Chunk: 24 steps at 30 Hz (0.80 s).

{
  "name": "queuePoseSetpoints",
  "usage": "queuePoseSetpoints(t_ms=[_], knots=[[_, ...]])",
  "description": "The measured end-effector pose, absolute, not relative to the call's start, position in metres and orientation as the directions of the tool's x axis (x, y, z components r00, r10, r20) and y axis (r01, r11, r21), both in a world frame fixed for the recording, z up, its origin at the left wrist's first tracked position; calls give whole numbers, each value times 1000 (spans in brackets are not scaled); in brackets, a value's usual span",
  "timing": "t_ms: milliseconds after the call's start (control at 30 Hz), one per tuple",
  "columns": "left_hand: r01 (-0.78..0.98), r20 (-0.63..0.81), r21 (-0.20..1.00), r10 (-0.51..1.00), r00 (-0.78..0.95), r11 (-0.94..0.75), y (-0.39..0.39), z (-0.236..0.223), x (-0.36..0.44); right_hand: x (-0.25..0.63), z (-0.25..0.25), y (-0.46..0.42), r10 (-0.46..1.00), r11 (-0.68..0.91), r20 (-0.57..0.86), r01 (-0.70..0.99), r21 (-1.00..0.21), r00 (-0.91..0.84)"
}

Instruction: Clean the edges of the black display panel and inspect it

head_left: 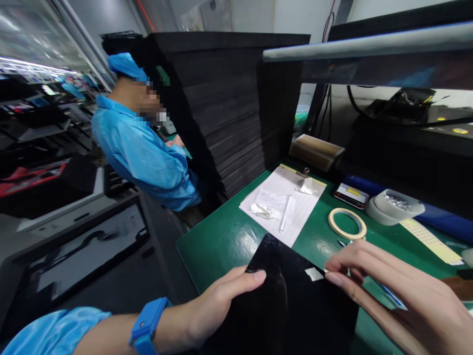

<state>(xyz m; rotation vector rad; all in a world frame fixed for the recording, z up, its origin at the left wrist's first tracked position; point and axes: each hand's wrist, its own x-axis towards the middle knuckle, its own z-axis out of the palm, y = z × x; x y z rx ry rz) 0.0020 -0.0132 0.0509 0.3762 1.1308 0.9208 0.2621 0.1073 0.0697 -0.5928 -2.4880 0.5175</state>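
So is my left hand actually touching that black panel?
Touching: the head view shows the left hand holding the black panel at its edge, with the thumb laid over its dark face.

The counter [225,246] has a green, smooth surface, with some light reflecting on it. Near its far edge stands a box [316,152]. In front of the box lies a lined sheet [303,203]; this sheet carries crumpled paper [268,203] and a white pen [286,214]. To the right of the sheet, a tape roll [331,226] lies flat, and the green shows through its ring. Behind the roll is a small device [349,197], and just beside it a white dish [382,215] with small metal pieces. A yellow strip [432,242] lies farther right.
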Motion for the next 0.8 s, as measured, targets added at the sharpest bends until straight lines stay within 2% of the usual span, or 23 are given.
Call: queuePoseSetpoints(t_ms=[100, 200, 300, 367, 500, 667, 800], knots=[[-426, -587, 690, 797, 144, 585, -13, 53, 2, 255, 74, 106, 439, 867, 445, 237, -439, -781], [-416, -580, 698, 801, 148, 582, -12, 52, 3, 248, 72, 105, 421, 855, 432, 189, -483, -798], [-399, -563, 715, 811, 159, 574, -13, 48, 3, 246, 61, 106, 459, 801, 388, 183, -569, -800], [-414, -499, 738, 843, 198, 534, -15, 43, 3, 246, 52, 107, 488, 762, 338, 204, -614, -805], [-435, -393, 768, 882, 260, 470, -17, 36, 1, 245, 43, 108, 510, 718, 237, 257, -647, -827], [-442, -411, 753, 873, 263, 488, -15, 41, 1, 248, 49, 105, 518, 695, 192, 280, -662, -833], [-406, -515, 722, 827, 226, 561, -15, 48, 2, 249, 60, 106, 483, 734, 270, 217, -643, -833]])
